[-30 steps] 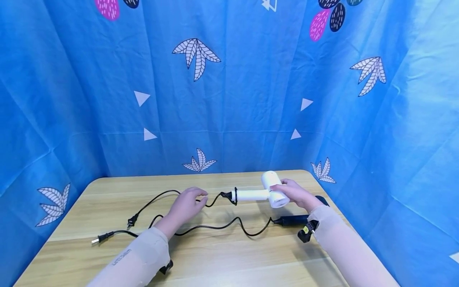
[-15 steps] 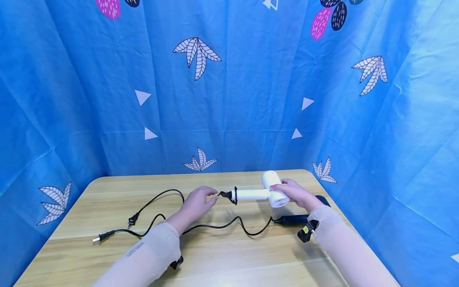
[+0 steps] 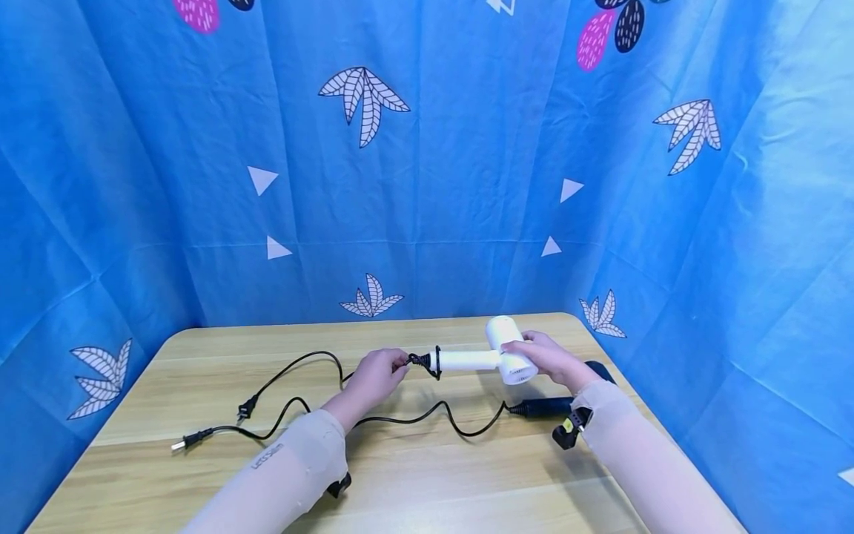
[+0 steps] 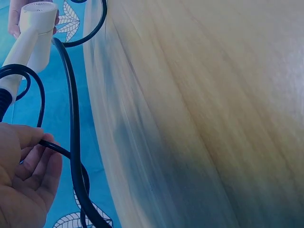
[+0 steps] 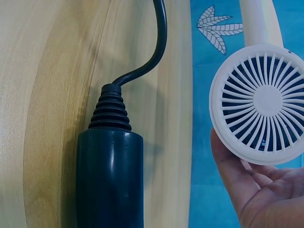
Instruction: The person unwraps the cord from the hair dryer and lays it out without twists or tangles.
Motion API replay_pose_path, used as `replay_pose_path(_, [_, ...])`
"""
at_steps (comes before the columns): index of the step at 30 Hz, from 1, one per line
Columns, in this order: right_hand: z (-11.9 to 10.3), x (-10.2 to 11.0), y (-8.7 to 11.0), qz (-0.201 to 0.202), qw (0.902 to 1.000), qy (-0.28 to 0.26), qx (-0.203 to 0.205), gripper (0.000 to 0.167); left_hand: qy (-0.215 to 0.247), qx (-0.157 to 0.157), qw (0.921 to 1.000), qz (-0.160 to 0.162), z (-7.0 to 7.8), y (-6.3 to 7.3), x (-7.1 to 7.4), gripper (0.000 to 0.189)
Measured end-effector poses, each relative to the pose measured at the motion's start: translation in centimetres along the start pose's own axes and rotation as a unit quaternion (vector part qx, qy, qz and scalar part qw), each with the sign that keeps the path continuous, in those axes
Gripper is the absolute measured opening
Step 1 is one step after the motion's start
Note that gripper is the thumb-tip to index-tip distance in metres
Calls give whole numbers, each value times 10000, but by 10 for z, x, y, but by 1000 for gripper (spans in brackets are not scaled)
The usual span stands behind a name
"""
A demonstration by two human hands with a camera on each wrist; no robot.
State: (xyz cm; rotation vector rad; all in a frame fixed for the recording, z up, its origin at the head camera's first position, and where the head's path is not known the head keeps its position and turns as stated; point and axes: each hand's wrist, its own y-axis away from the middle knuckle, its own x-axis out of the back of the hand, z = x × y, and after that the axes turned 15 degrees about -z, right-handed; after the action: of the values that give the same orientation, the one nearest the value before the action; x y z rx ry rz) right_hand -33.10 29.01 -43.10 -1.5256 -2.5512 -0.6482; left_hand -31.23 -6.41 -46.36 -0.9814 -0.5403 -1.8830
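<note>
A white hair dryer (image 3: 467, 361) is held over the table, its handle pointing left. My right hand (image 3: 550, 359) grips it round the head; the slotted intake grille (image 5: 267, 100) shows in the right wrist view. A black cord loops at the handle's end. Just left of that end, my left hand (image 3: 373, 377) pinches the cord (image 4: 58, 148) between thumb and fingers. Below my right wrist lies a second hair dryer with a black handle (image 5: 110, 175), its head partly hidden by my right arm.
The wooden table (image 3: 427, 482) has a blue patterned curtain (image 3: 427, 185) behind and at the sides. Two plugs, one farther back (image 3: 247, 406) and one nearer (image 3: 190, 441), lie at the left. The black dryer's cord (image 3: 414, 421) winds across the table, partly under my left arm.
My left hand has moved right along the cord towards the white dryer's handle, and its fingers have closed in a pinch on the cord. The right hand and the dryer have stayed in place.
</note>
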Motion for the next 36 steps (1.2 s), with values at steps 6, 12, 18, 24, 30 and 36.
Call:
replay_pose_path(6, [0,-1,0,41,10000,-59,24,70,-66,-100,9999,51,0,4,0,17])
replay_pose_path(12, [-1,-2,0,65,9999,-57,66,70,-277,-262,9991,161,-2,7,1,16])
replay_pose_path(18, [-2,-2,0,151,9998,-60,95,70,-470,-505,9973,264,-2,16,5,17])
replay_pose_path(24, [-1,-2,-1,269,9995,-112,91,68,-587,-572,9960,361,1,24,14,17])
replay_pose_path(30, [2,0,-1,406,9992,-6,-19,69,-614,-756,9941,487,1,29,21,17])
replay_pose_path(36, [4,1,-1,478,9988,92,-18,70,-637,-1006,9907,664,0,31,28,18])
